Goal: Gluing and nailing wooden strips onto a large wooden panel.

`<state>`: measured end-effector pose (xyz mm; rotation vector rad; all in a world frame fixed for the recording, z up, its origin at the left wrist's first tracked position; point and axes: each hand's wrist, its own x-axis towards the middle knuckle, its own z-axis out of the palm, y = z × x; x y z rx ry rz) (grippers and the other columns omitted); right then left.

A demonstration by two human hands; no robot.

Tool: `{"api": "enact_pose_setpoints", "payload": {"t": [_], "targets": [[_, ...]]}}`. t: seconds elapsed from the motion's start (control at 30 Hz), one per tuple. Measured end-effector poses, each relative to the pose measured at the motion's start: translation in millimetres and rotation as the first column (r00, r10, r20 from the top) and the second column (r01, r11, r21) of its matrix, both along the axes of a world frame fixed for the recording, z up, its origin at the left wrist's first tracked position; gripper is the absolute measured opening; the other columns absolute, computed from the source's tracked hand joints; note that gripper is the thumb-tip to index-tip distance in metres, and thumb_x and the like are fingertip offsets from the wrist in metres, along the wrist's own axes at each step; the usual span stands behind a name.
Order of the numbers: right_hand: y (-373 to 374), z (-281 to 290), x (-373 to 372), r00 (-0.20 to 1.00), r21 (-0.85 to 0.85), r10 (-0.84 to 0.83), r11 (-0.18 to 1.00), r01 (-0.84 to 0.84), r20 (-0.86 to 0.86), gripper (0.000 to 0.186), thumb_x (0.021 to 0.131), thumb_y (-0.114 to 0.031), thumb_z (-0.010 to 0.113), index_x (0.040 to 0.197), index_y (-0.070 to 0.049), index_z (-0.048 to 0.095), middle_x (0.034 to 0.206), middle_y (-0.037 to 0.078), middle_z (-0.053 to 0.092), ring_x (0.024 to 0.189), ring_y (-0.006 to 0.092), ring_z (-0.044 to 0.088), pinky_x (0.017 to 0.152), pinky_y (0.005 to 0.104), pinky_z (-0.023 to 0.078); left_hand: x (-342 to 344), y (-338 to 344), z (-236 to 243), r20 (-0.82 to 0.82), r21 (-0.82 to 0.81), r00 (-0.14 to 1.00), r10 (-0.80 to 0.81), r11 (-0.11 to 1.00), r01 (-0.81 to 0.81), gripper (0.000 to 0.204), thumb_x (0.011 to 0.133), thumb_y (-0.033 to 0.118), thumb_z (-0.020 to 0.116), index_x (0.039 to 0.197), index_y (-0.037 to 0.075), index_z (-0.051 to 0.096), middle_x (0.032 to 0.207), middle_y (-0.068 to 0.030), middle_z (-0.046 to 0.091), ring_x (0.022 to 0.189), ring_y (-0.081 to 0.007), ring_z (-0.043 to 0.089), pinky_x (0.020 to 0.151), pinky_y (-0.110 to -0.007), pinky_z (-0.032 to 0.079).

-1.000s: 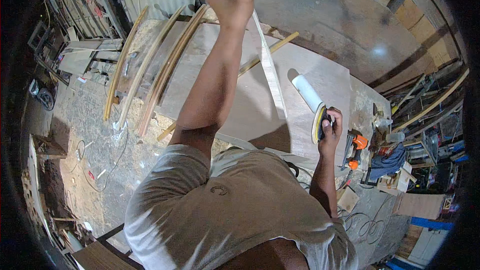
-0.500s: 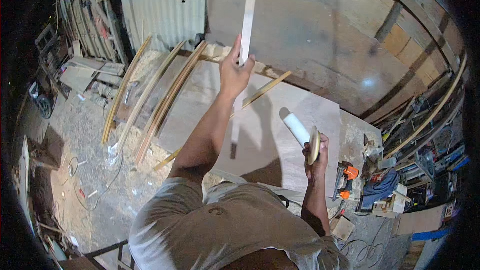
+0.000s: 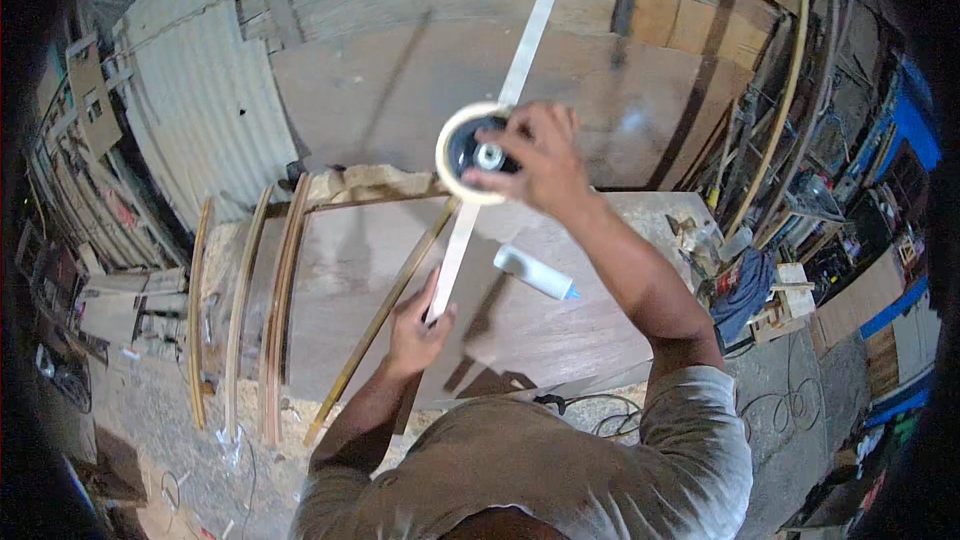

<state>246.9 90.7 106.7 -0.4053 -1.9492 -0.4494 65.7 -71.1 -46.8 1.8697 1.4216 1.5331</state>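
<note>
My left hand (image 3: pixel 418 332) is closed round the lower end of a long, pale wooden strip (image 3: pixel 535 35), which slants up and away to the right. My right hand (image 3: pixel 545 155) grips a round disc (image 3: pixel 449 162) with a cream rim, a black middle and a metal hub. The disc overlaps the strip partway along it; whether they touch I cannot tell. Below the hands, a white bottle with a blue tip (image 3: pixel 535 272) lies on a wide plywood board (image 3: pixel 610 325). Left of the strip, a thin brown wooden stick (image 3: pixel 385 315) lies slantwise across the board.
Several curved wooden strips (image 3: pixel 275 320) lie at the left end of the board. A corrugated metal sheet (image 3: pixel 205 90) and wooden panels stand behind. To the right are a dark cloth (image 3: pixel 742 290), clutter and a coiled hose (image 3: pixel 785 405) on the floor.
My right hand has brought the disc up from the lower right to the strip. My left hand and the strip's lower end have come down nearer me. The bottle now shows apart from my hand.
</note>
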Motion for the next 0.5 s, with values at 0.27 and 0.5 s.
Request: {"api": "enact_pose_setpoints", "payload": {"t": [0.27, 0.5], "targets": [[102.7, 137.4, 89.8, 0.933, -0.105, -0.279, 0.96, 0.261, -0.227, 0.048, 0.071, -0.05, 0.071, 0.089, -0.006, 0.067, 0.08, 0.012, 0.064, 0.072, 0.0268, 0.058, 0.066, 0.0376, 0.046, -8.5, -39.3, -20.4, -0.148, 0.11, 0.986, -0.082, 0.989, 0.099, 0.054, 0.077, 0.001, 0.062, 0.128, -0.003, 0.046, 0.079, -0.0141, 0.061, 0.066, -0.0138, 0.059, 0.059, -0.025, 0.048], [109.2, 179.7, 121.9, 0.854, -0.149, -0.361, 0.933, 0.328, -0.374, 0.039, 0.08, -0.032, 0.066, 0.097, 0.003, 0.06, 0.073, 0.019, 0.062, 0.069, 0.0311, 0.062, 0.061, 0.0412, 0.047, -8.3, -49.7, -48.6, -0.121, 0.109, 0.988, -0.098, 0.988, 0.111, 0.054, 0.075, -0.003, 0.061, 0.127, -0.003, 0.047, 0.075, -0.0144, 0.059, 0.063, -0.0157, 0.058, 0.058, -0.024, 0.047]]}}
